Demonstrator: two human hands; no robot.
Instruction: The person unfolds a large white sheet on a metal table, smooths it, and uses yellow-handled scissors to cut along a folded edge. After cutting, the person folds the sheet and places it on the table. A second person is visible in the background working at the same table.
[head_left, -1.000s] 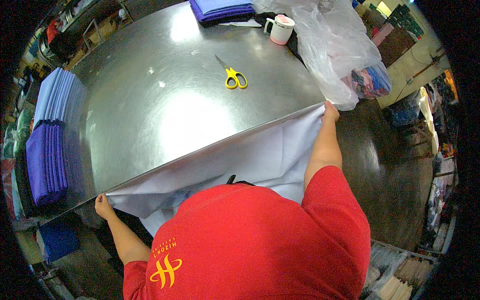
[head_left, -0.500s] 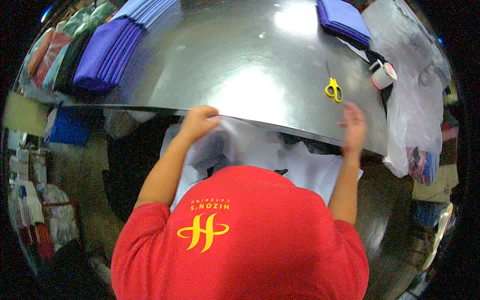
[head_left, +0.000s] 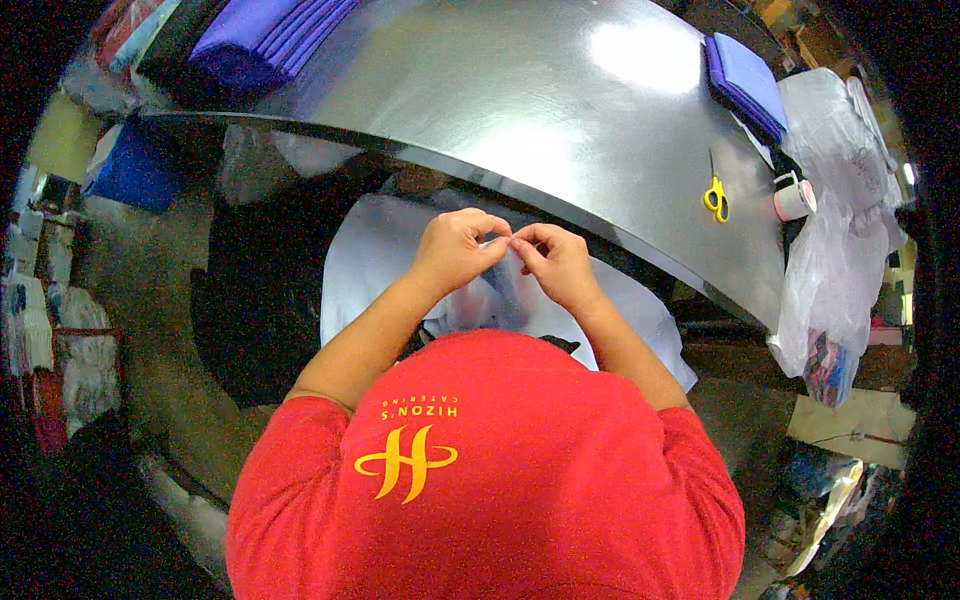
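Grey metal makes up the table (head_left: 450, 90), its near edge sweeping in a curve across the view. Below it is the person's red shirt (head_left: 540, 470), and between the two a white cloth (head_left: 370, 265) spreads low, its middle partly hidden behind the hands. Crumpled clear plastic (head_left: 835, 240) drapes over the table's right end. A row of folded purple cloths (head_left: 265, 40) sits at the upper left; a smaller blue-and-purple folded pile (head_left: 745, 80) lies at the right. The left hand (head_left: 462, 250) and right hand (head_left: 557, 265) come together just short of the table edge, thumbs and forefingers curled toward a pinch. A white-and-pink mug (head_left: 796, 201) and yellow-handled scissors (head_left: 716, 200) are well apart from them.

The fingertips (head_left: 503, 229) meet or nearly meet; whether they grasp anything, I cannot tell. Work this fine is probably best done with light pressure, both wrists steady, and enough slack that the cloth's weight does not drag. The cloth lies beneath the fingers and shows out past both forearms; no join between it and the fingertips can be made out.
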